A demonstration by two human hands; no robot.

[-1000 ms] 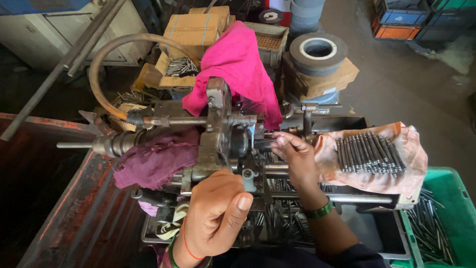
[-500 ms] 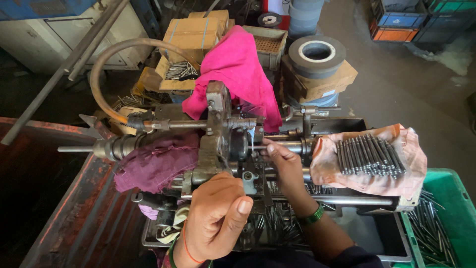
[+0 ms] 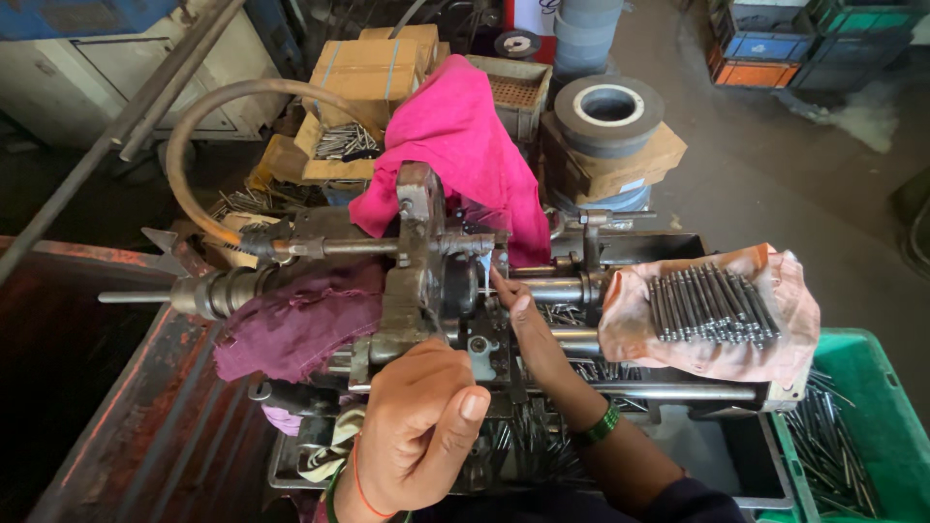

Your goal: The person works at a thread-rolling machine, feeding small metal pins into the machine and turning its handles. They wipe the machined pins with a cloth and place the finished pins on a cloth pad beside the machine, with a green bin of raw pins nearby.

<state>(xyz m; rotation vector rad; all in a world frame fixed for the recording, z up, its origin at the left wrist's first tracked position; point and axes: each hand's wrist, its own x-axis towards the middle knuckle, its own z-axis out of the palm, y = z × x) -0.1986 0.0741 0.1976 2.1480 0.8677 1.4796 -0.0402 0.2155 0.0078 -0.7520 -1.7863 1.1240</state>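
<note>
My left hand (image 3: pixel 418 431) is in the foreground, closed in a fist over a handle of the small metal machine (image 3: pixel 422 283); the handle itself is hidden under the hand. My right hand (image 3: pixel 518 312), with a green bangle on the wrist, reaches into the middle of the machine. Its fingertips pinch a thin metal pin at the spindle. A row of several dark metal pins (image 3: pixel 707 305) lies on a peach cloth (image 3: pixel 775 353) on the machine's right end.
A pink cloth (image 3: pixel 465 155) hangs over the machine's back and a purple rag (image 3: pixel 300 324) lies on its left. A green crate (image 3: pixel 886 416) with pins stands at the right. Cardboard boxes (image 3: pixel 368 68), a grey ring (image 3: pixel 608 107) and a curved hose (image 3: pixel 208 116) sit behind.
My right hand has moved left, away from the pins on the peach cloth and into the middle of the machine. My left hand has stayed on its handle.
</note>
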